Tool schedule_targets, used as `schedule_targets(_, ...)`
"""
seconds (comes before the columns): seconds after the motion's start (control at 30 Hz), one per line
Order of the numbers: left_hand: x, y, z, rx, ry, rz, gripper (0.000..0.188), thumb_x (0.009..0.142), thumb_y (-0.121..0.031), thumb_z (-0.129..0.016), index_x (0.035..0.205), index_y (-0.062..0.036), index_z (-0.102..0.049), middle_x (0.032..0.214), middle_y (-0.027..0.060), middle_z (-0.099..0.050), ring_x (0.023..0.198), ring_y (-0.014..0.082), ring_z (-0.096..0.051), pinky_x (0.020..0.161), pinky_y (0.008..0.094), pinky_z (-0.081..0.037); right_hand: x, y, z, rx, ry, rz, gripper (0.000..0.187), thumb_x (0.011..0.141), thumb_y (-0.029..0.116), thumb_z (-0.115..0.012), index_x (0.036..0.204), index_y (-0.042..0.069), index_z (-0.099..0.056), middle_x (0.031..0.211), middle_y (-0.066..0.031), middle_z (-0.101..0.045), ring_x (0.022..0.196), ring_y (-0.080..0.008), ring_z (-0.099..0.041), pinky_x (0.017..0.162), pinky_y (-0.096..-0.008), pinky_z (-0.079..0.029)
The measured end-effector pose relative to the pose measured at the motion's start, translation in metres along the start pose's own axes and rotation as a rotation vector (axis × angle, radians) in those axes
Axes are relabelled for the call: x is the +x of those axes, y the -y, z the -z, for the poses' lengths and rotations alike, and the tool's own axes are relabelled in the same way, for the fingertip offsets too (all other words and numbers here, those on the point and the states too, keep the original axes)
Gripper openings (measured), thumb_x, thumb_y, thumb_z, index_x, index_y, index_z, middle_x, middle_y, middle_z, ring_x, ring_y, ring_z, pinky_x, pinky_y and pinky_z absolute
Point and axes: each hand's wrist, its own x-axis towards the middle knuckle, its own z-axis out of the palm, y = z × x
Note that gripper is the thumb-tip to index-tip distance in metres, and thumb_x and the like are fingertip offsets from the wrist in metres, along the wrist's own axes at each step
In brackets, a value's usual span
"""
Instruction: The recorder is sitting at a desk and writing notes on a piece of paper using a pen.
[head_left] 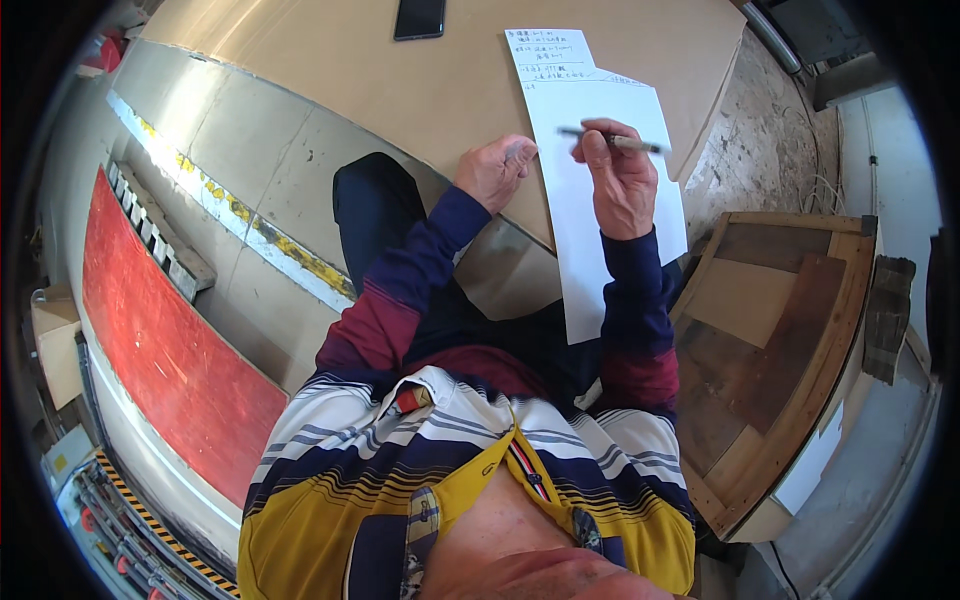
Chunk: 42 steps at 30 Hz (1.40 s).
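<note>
A pen (638, 145) lies across the fingers of my right hand (625, 190), which is closed around it above the paper. The dark end of the pen points left. Beneath is a long white sheet of paper (600, 270) with handwriting near its far end and a stepped upper right edge. Its near end hangs past the table edge over my lap. Beside the paper's left edge, my left hand (487, 178) is closed with curled fingers. Something small and greyish shows at its thumb, too small to name.
A brown tabletop (330, 70) carries a dark phone (419, 18) at its far edge. To the right stands a wood-framed panel (770, 340). At left are a red board (160, 330) and a yellow-and-white floor stripe (240, 215). Cables lie on the floor at far right.
</note>
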Motion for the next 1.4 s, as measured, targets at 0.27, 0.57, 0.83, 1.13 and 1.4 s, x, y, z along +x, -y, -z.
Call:
schedule_targets(0.27,-0.002,0.017,-0.003,-0.129,-0.019,-0.195,0.009,0.094,-0.014,-0.059,0.097,-0.0062,-0.062,0.073,0.006,-0.065,0.065,0.0167,-0.065,0.061,0.0293,-0.051,0.017,-0.011,-0.03,-0.558,0.157,0.444,0.026,0.083,0.006,-0.073,0.106,0.003,-0.061,0.088,-0.0088,-0.065,0.082,-0.0196,-0.064,0.077,-0.0309,-0.052)
schedule_targets(0.57,-0.009,0.001,0.005,0.031,-0.054,-0.22,0.009,0.097,-0.008,-0.053,0.102,-0.0019,-0.058,0.079,0.0041,-0.061,0.069,0.0128,-0.059,0.064,0.0264,-0.049,0.018,-0.023,-0.03,-0.628,0.101,0.351,0.025,0.079,0.004,-0.074,0.101,0.002,-0.062,0.087,-0.0108,-0.065,0.082,-0.0231,-0.066,0.071,-0.0329,-0.054)
schedule_targets(0.83,-0.01,0.006,0.001,0.065,-0.109,-0.239,0.022,0.099,-0.02,-0.054,0.11,-0.0013,-0.056,0.075,0.0044,-0.065,0.062,0.0116,-0.061,0.057,0.0262,-0.049,0.025,-0.023,-0.017,-0.509,0.031,0.333,0.022,0.088,0.012,-0.069,0.105,0.001,-0.061,0.09,-0.0102,-0.068,0.085,-0.017,-0.066,0.079,-0.0304,-0.052)
schedule_targets(1.13,-0.01,0.007,-0.005,-0.024,-0.188,-0.097,0.024,0.1,-0.023,-0.053,0.11,-0.002,-0.056,0.074,0.0031,-0.065,0.056,0.0087,-0.058,0.052,0.0236,-0.047,0.022,-0.022,0.019,-0.282,-0.147,0.133,0.029,0.099,0.023,-0.056,0.113,-0.001,-0.062,0.089,-0.0102,-0.069,0.089,-0.0174,-0.065,0.083,-0.0314,-0.052)
schedule_targets(1.4,-0.007,0.007,-0.005,-0.016,-0.167,-0.178,0.022,0.099,-0.022,-0.054,0.107,-0.0021,-0.057,0.073,0.0027,-0.063,0.055,0.0082,-0.056,0.051,0.0231,-0.045,0.014,-0.028,0.015,-0.284,-0.163,0.096,0.026,0.099,0.018,-0.055,0.115,-0.001,-0.06,0.09,-0.0099,-0.068,0.086,-0.0163,-0.066,0.082,-0.029,-0.052)
